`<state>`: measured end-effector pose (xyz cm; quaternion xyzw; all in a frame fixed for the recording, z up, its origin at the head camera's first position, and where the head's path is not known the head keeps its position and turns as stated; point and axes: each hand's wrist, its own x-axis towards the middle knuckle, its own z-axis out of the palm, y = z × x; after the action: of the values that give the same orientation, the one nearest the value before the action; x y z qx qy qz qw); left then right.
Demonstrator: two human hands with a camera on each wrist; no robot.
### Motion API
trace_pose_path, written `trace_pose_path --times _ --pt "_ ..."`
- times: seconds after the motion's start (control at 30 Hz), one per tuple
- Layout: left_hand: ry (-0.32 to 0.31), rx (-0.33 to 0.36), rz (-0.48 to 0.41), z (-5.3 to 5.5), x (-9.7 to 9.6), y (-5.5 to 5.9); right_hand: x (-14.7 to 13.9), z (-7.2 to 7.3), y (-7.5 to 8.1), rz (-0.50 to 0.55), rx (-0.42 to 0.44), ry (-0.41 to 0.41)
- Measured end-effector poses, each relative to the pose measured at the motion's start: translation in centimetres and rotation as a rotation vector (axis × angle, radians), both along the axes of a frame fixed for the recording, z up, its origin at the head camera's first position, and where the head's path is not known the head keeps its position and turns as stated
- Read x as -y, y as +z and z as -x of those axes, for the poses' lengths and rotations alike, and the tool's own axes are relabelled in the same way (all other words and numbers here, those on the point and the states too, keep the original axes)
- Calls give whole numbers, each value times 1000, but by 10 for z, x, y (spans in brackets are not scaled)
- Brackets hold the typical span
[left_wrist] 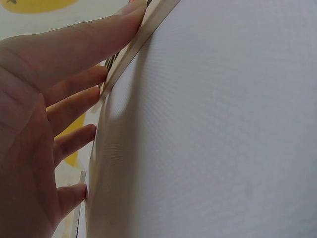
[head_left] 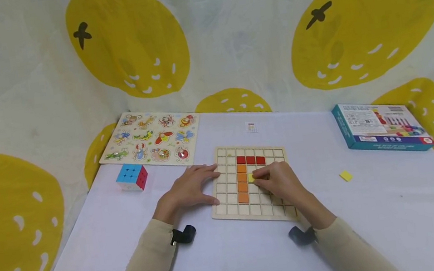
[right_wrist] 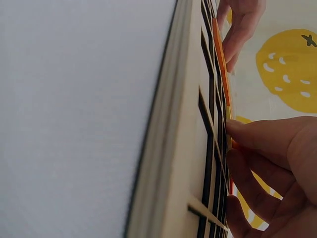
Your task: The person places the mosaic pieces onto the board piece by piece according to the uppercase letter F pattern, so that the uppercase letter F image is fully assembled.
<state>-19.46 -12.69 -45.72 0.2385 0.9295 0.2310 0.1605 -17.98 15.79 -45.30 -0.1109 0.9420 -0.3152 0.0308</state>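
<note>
A wooden grid board (head_left: pixel 230 187) lies on the white table, with three red tiles (head_left: pixel 250 160) in a row and a column of several orange tiles (head_left: pixel 242 187) running down from the row's left end. With thumb and fingertips my right hand (head_left: pixel 282 183) pinches a yellow tile (head_left: pixel 250 177) in the square right of the orange column. The right wrist view shows that hand (right_wrist: pixel 277 168) low over the grid, partly hiding the tile. My left hand (head_left: pixel 191 187) spreads along the board's left edge, thumb and fingertips at the rim; the left wrist view shows its fingers (left_wrist: pixel 74 106) loosely extended.
A second yellow tile (head_left: pixel 346 175) lies right of the board. Behind the board is a small printed card (head_left: pixel 251 127). A puzzle cube (head_left: pixel 132 177) and an insect peg puzzle (head_left: pixel 150 138) stand at left, a teal-edged box (head_left: pixel 382 126) at back right.
</note>
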Motion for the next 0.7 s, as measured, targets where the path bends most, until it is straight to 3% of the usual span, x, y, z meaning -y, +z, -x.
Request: trace_pose_path --times 0.7 --pt "0 4 0 -1 -1 2 1 -1 0 -15 -7 -16"
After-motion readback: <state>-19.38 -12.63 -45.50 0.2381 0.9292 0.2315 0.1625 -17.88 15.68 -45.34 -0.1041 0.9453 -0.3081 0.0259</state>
